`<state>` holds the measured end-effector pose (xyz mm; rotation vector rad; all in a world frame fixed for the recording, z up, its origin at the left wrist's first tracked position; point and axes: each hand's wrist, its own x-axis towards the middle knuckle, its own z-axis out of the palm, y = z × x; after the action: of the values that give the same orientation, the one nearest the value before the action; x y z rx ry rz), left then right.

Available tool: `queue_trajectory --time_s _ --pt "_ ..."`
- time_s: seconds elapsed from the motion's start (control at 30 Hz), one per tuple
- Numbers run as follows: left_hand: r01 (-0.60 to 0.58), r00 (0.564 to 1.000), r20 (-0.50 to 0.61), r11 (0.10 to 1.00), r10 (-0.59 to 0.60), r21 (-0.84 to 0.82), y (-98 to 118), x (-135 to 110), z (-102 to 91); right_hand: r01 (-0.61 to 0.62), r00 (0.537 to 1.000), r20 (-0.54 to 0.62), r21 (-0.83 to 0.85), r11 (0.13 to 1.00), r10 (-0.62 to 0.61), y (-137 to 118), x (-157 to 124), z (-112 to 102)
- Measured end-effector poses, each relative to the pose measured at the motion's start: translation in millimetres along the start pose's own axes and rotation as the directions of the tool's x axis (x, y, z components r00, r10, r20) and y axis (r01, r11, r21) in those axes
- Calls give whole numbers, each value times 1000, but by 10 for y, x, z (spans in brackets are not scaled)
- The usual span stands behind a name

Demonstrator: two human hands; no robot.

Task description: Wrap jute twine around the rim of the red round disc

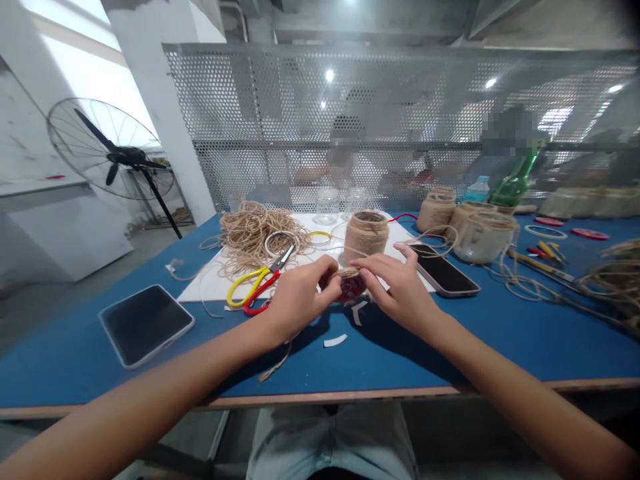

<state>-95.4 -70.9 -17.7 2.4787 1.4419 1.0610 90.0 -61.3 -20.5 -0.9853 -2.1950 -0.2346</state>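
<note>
My left hand [299,298] and my right hand [397,287] meet above the blue table [450,347], both pinched on a small red lid [351,285] partly wrapped in jute twine. A twine strand hangs from my left hand toward the table's front edge. A twine-wrapped jar [366,233] stands just behind the hands on a white sheet [210,283]. Scissors [257,283] with yellow and red handles lie left of my left hand, beside a loose heap of twine [253,233].
A phone [145,323] lies at the left, another phone [443,269] right of my hands. White tape scraps [335,341] lie near the front. More wrapped jars [480,233], empty glass jars [327,205], red lids and twine sit further back. Other people sit behind a perforated screen [400,120].
</note>
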Motion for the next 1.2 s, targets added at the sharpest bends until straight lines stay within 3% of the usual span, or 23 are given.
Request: queue_trajectory --time_s 0.23,0.6,1.03,1.2 --pt "42 998 -34 993 -47 -113 -30 33 2 4 1000 1 -7 1000 -4 10 6 14" --pt "168 986 71 925 -152 -341 -9 43 14 -12 1000 17 -14 1000 12 13 -7 28" --pt "173 984 103 898 -144 -404 63 27 4 -50 998 -36 -50 997 49 8 6 46" --pt "163 985 122 903 -124 -397 50 22 20 -8 1000 19 25 1000 7 -7 14 27"
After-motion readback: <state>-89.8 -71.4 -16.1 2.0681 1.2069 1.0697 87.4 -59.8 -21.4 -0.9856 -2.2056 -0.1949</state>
